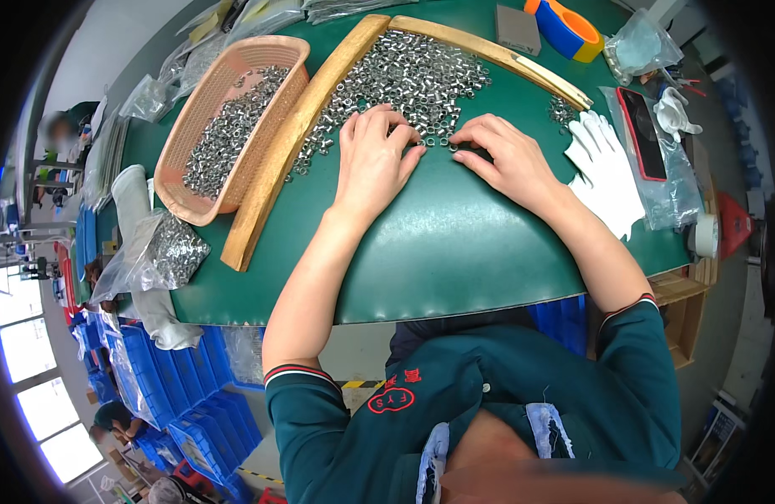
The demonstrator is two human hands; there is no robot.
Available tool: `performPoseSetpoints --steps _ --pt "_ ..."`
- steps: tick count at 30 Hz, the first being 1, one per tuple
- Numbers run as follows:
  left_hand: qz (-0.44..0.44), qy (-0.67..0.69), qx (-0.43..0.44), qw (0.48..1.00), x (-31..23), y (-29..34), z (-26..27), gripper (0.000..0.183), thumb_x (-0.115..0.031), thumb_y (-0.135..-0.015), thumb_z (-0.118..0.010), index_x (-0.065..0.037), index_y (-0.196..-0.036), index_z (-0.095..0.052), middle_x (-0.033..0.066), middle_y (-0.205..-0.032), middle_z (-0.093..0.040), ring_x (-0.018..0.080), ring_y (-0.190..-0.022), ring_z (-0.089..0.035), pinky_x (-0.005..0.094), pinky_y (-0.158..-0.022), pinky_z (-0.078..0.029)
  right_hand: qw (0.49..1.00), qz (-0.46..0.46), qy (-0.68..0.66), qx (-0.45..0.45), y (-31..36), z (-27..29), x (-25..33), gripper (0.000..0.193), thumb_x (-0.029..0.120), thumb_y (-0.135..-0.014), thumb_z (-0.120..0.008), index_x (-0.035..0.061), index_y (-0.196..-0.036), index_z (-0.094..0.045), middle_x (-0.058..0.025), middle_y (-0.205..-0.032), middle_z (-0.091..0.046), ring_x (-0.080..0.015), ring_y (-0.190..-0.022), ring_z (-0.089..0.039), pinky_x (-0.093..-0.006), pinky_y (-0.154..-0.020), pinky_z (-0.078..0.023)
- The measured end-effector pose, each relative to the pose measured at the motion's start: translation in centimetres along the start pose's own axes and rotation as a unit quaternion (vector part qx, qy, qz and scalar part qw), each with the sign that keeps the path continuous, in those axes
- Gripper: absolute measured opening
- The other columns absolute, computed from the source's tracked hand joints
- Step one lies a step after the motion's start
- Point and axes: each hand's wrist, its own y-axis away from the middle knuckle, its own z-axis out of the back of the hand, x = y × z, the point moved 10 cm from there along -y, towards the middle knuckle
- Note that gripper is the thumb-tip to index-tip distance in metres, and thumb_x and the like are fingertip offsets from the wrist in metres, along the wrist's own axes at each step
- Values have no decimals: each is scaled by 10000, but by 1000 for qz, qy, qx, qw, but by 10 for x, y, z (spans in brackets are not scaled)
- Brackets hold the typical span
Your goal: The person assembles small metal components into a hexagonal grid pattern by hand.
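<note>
A loose pile of small shiny metal rings (412,71) lies on the green table top, between two wooden strips. My left hand (373,155) is at the near edge of the pile, its thumb and index finger closed at a small ring. Facing it, my right hand (503,158) has curled fingers, with thumb and index finger at another ring (453,148). A couple of rings (438,142) sit in a short row between the fingertips of both hands. Whether the outermost rings are gripped firmly or only touched is hard to make out.
A pink plastic basket (173,172) of metal rings stands left of the long wooden strip (274,181). Beside it lies a bag of small metal parts (176,252). At right are a white glove (606,172) and a red-edged phone (642,134); a tape roll (568,32) stands at the back.
</note>
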Motion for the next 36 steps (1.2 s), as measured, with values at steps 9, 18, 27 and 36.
performPoseSetpoints --steps 9,18,27,36 --pt "-63 14 -23 998 -19 11 11 117 -189 -761 -755 -153 -857 -698 -18 -931 -594 190 -1089 -551 510 -1026 -330 999 37 21 -33 2 4 19 182 244 -836 -707 134 -979 -680 -19 -976 -586 -224 -936 -587 -359 -794 -498" --pt "-80 85 -47 992 -40 6 19 166 -126 -778 -724 -141 -928 -657 6 -953 -591 186 -1003 -570 452 -1019 -334 995 81 9 -61 2 9 25 174 212 -790 -740 107 -919 -688 -11 -989 -590 -216 -930 -575 -349 -791 -492" --pt "-80 105 -72 989 -36 6 26 210 -125 -788 -741 -124 -984 -663 10 -923 -660 193 -958 -618 399 -952 -397 993 41 -87 -72 3 12 20 146 197 -865 -693 82 -956 -693 -18 -948 -628 -181 -869 -614 -313 -734 -505" --pt "-53 166 -105 979 -34 8 34 135 -133 -778 -745 -123 -906 -705 2 -876 -681 178 -873 -621 342 -872 -408 871 -190 -450 51 14 -27 -7 250 256 -945 -643 20 -1016 -682 29 -803 -619 -44 -637 -551 -196 -584 -440"
